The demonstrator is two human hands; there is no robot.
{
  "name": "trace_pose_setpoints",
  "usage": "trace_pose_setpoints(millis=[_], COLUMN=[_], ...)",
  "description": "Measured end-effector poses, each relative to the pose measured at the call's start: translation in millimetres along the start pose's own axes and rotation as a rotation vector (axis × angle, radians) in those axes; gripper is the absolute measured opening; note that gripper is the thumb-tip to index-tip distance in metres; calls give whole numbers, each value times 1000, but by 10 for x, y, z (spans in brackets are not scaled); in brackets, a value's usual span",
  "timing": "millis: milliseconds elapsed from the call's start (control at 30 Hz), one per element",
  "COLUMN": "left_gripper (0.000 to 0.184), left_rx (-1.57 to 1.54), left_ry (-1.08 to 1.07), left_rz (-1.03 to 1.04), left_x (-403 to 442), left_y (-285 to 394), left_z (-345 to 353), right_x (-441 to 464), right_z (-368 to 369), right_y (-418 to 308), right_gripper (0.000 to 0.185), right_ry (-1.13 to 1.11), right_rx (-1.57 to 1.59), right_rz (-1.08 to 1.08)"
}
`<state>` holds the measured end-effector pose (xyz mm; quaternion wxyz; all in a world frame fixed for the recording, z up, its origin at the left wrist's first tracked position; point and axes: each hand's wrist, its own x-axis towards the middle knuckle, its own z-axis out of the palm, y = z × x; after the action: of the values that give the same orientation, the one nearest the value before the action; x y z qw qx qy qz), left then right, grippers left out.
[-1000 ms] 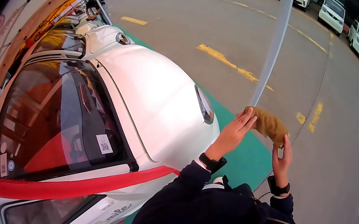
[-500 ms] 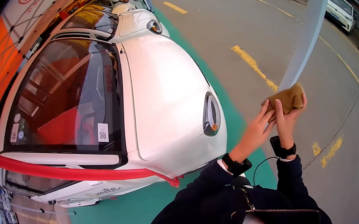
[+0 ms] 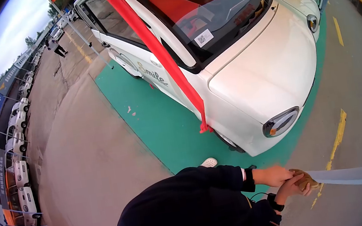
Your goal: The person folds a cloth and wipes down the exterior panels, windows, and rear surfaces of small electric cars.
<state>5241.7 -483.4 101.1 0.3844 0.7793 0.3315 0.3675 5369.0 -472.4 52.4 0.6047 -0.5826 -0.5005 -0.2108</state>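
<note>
A folded brown cloth (image 3: 310, 182) is bunched between my two hands at the lower right. My left hand (image 3: 273, 176) closes on its near upper edge, slightly smeared by motion. Just below, my right hand (image 3: 292, 188) grips the cloth from underneath with bent fingers. Both wrists carry black bands. Beyond the cloth, a pale pole (image 3: 356, 175) runs toward the right edge; whether the cloth touches it I cannot tell.
A white car (image 3: 255, 84) stands ahead on a green ground strip (image 3: 144, 118), with a red ribbon (image 3: 163, 55) across its side. More cars line up behind it. Parked vehicles (image 3: 25, 199) fill the far left; a person (image 3: 57, 48) walks there.
My view has swung to the left, so the car and hands appear shifted right. Both hands have come lower in the picture, with the cloth still between them.
</note>
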Motion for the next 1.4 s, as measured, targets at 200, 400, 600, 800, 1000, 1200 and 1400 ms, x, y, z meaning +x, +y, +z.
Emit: trace_pose_setpoints(millis=[200,400,600,800,1000,1200,1400], left_gripper=[13,24,35,45,55,47,42], left_rx=[-56,-100,-59,-45,214,-244,-379], left_ry=[-98,61,124,752,735,1260,1443], left_rz=[-239,-527,-801,-546,-999,-1056,-875], left_x=[-902,-1774,-2786,-4199,-5283,-5550,-5800], left_y=[-202,27,142,-45,20,440,203], left_z=[-5,-593,-1348,-1663,-1921,-2394,-2635], right_x=[-182,-183,-389,-1007,-1571,-1831,-2212], right_z=[-385,-98,56,-122,-153,-136,233], right_y=[-427,-1272,-2607,-3737,-4625,-5339,-5512], right_gripper=[32,38,44,44,44,54,37], right_ry=[-900,-1491,-1484,-1605,-1858,-1892,-2147], right_rx=[369,844,1247,1517,1659,1608,1344], right_rz=[16,-364,-720,-863,-1000,-1009,-571])
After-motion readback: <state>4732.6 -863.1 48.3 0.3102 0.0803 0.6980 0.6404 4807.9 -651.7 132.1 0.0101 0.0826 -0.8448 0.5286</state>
